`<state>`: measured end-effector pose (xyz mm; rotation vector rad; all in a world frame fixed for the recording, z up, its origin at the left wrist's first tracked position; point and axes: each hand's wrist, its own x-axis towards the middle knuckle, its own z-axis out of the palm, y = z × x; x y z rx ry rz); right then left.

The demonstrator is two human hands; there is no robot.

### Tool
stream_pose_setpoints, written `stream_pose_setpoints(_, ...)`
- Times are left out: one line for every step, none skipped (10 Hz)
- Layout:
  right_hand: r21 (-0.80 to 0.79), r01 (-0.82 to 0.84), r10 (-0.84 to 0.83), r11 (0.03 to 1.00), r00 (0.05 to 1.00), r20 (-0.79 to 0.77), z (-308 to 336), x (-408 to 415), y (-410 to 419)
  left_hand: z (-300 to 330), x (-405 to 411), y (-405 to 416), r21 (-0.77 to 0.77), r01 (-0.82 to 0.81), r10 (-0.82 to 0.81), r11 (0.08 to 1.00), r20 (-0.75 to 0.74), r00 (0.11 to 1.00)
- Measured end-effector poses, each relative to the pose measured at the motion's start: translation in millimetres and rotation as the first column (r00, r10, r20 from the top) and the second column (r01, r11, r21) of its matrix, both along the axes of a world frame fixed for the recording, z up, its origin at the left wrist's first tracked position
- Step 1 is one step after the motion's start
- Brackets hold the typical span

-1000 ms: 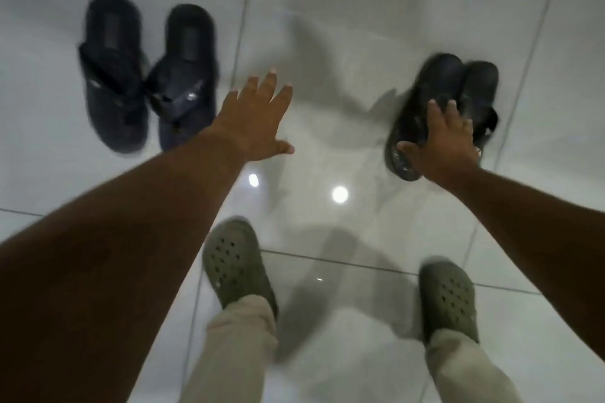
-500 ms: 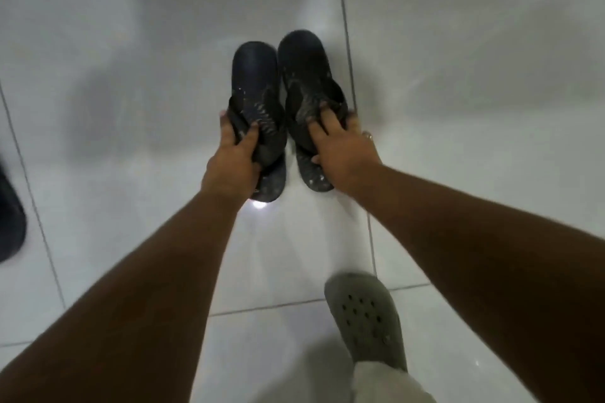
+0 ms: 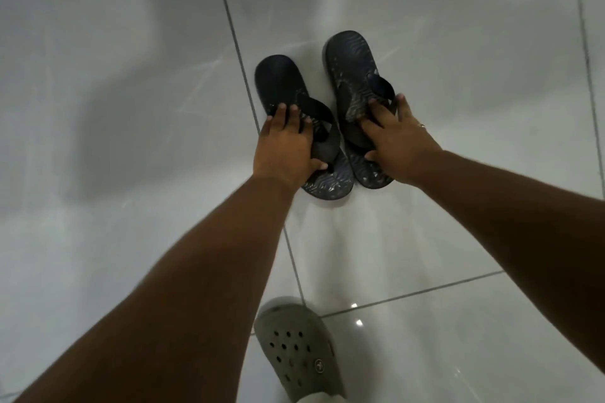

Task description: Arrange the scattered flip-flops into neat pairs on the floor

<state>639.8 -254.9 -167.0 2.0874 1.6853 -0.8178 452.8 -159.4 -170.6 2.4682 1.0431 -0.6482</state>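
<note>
Two dark navy flip-flops lie side by side on the white tiled floor, toes pointing away from me. My left hand (image 3: pixel 284 144) rests on the left flip-flop (image 3: pixel 278 82), fingers over its strap and thumb hooked under the strap near the heel. On the right flip-flop (image 3: pixel 348 56) my right hand (image 3: pixel 394 141) presses down, fingers spread over the strap, a ring on one finger. The right flip-flop sits a little farther forward than the left one. Both soles show a pale wavy pattern.
Glossy white floor tiles (image 3: pixel 131 108) with grey grout lines run all around. My own foot in a grey-green perforated clog (image 3: pixel 298 347) stands at the bottom centre, just behind the flip-flops. Ceiling light reflections glint on the tile near it.
The view swung from another dark pair at the left to this pair. Both hands came onto these two flip-flops, which now sit slightly apart, the right one farther forward.
</note>
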Motion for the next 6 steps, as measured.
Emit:
stream_pose_setpoints(0.006, 0.069, -0.069, 0.998, 0.997, -0.035, -1, -4, -1, 0, -1, 6, -0.019, 0.062, -0.061, 0.998, 0.018, 0.998)
stream_pose_setpoints(0.0, 0.103, -0.103, 0.995, 0.993, -0.053, -2, -6, -2, -2, 0, 12, -0.013, 0.149, -0.149, 0.989, 0.017, 0.989)
stream_pose_setpoints(-0.006, 0.083, -0.083, 0.997, 0.994, -0.063, -5, -7, -3, -1, -3, 15, -0.009, 0.195, -0.195, 0.981, -0.001, 0.981)
stream_pose_setpoints(-0.033, 0.071, -0.073, 0.997, 0.996, -0.05, -3, -6, -4, 1, 1, 15, -0.04, 0.212, -0.214, 0.976, -0.051, 0.976)
stream_pose_setpoints(-0.088, 0.08, -0.079, 0.993, 0.997, 0.007, 5, -15, 1, 24, 5, 25, -0.103, 0.254, -0.266, 0.962, -0.122, 0.956)
stream_pose_setpoints(-0.193, 0.127, -0.122, 0.973, 0.992, 0.038, 26, -7, 6, 68, -7, 31, 0.034, 0.195, -0.195, 0.98, -0.015, 0.981)
